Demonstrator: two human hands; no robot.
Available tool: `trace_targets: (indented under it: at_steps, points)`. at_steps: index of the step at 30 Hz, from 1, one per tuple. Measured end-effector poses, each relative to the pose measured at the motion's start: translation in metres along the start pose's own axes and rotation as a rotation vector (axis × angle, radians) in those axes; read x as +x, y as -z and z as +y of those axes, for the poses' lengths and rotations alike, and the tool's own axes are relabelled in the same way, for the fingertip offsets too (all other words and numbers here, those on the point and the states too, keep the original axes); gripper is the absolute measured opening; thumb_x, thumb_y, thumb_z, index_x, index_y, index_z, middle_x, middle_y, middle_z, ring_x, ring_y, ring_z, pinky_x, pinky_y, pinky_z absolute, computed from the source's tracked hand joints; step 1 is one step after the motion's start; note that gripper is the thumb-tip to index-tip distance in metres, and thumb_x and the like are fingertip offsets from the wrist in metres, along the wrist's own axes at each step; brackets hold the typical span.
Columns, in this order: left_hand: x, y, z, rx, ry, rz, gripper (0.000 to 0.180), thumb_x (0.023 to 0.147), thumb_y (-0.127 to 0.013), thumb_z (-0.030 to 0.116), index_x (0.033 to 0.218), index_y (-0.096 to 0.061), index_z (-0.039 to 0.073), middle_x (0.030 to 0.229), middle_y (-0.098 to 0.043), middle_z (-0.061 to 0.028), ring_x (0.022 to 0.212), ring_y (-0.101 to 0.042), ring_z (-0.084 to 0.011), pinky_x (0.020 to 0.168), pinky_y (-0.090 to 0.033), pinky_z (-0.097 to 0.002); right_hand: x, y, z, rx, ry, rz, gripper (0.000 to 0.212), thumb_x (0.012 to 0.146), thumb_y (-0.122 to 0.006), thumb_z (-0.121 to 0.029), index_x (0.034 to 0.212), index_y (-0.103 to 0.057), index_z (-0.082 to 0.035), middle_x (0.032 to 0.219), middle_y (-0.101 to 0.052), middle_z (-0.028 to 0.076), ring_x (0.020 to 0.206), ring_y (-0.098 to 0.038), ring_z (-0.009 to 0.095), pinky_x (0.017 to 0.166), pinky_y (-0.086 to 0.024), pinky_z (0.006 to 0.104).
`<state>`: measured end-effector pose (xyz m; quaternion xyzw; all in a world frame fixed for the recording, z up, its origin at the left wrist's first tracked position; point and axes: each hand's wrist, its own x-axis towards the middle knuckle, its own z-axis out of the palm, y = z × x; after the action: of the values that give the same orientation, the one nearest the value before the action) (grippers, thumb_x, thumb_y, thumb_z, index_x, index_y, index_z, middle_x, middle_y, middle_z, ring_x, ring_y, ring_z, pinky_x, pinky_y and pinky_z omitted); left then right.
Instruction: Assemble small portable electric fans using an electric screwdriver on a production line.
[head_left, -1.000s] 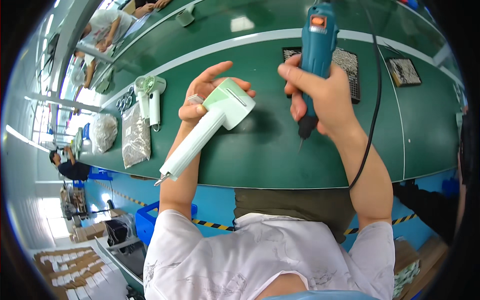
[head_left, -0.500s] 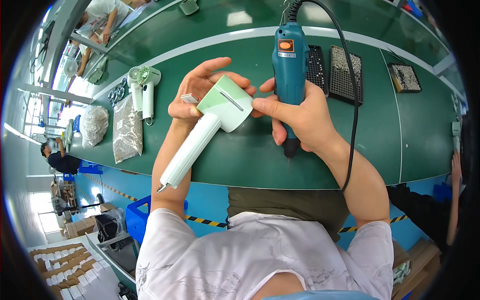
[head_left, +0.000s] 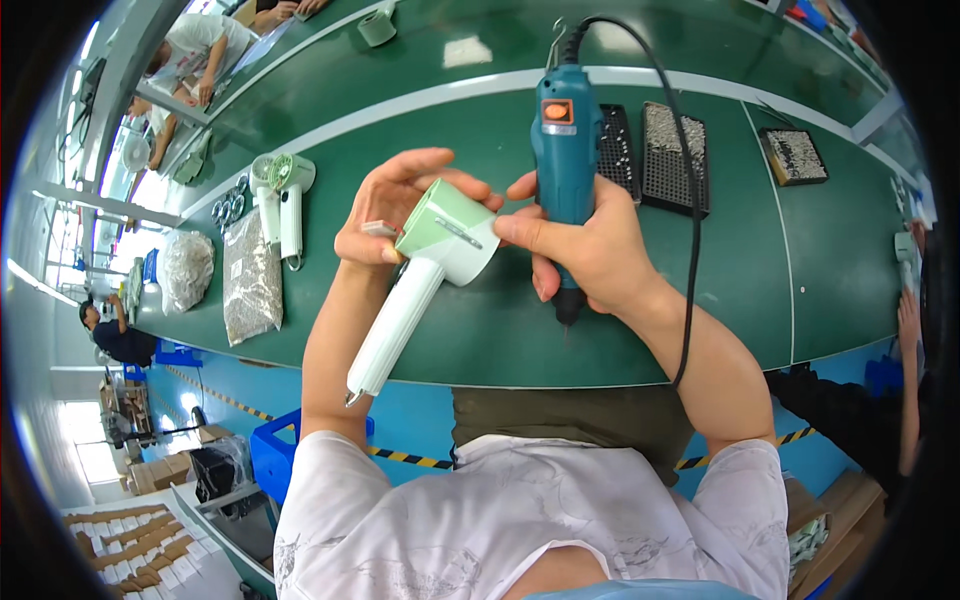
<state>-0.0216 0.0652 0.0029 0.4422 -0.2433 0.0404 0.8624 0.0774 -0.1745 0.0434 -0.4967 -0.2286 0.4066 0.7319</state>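
Note:
My left hand [head_left: 385,205] is closed around the head of a pale green and white handheld fan housing [head_left: 466,258]. Its ribbed white handle slants down toward the table's near edge, a small metal piece at the end. The cylinder's open end faces up and left. A small white part [head_left: 378,229] sticks out by my left thumb. In my right hand [head_left: 595,245] is a blue-green electric screwdriver [head_left: 566,150], bit downward, cable looping up from its top. My right thumb touches the housing's right side. What my left fingers cover is hidden.
Black trays of small screws [head_left: 675,165] lie beyond my right hand, with another small tray [head_left: 797,155] further right. Assembled fans [head_left: 290,205], a bag of small parts [head_left: 250,280] and a white bag [head_left: 186,270] are at left. Co-workers sit around.
The housing has tilted, its handle swinging down to a steeper angle, and its round opening shows more. The screwdriver stays in my right hand. The view has shifted slightly.

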Motion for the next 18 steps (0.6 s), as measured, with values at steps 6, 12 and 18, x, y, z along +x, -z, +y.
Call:
trace_targets:
  at_steps: [6, 12, 18]
  points:
    - [-0.004, 0.002, 0.002, 0.071, 0.008, 0.008, 0.096, 0.062, -0.081, 0.013, 0.148, -0.045, -0.008, 0.131, -0.060, -0.0390, 0.125, -0.059, -0.0552, 0.108, -0.047, -0.0645, 0.000, 0.000, 0.006, 0.045, -0.023, 0.017, 0.035, 0.087, -0.082, -0.007, 0.112, -0.060, 0.004, 0.086, -0.071, 0.013, 0.045, -0.060, 0.014, 0.040, -0.047, 0.0292]
    - [0.003, 0.020, 0.026, 0.246, -0.109, 0.318, 0.087, 0.066, -0.079, 0.018, 0.145, -0.052, -0.006, 0.136, -0.062, -0.0306, 0.128, -0.059, -0.0492, 0.114, -0.044, -0.0581, 0.002, 0.003, -0.003, 0.055, 0.003, 0.102, 0.031, 0.092, -0.076, -0.011, 0.112, -0.057, 0.004, 0.086, -0.070, 0.018, 0.044, -0.059, 0.015, 0.041, -0.048, 0.0303]
    - [0.041, 0.069, 0.042, 0.534, -0.112, 0.723, 0.057, 0.092, -0.069, 0.006, 0.143, -0.050, -0.012, 0.127, -0.067, -0.0221, 0.106, -0.072, -0.0266, 0.093, -0.059, -0.0392, -0.002, 0.020, -0.016, 0.210, 0.219, 0.264, 0.024, 0.093, -0.072, -0.007, 0.109, -0.058, 0.003, 0.081, -0.067, 0.016, 0.044, -0.058, 0.016, 0.042, -0.049, 0.0315]
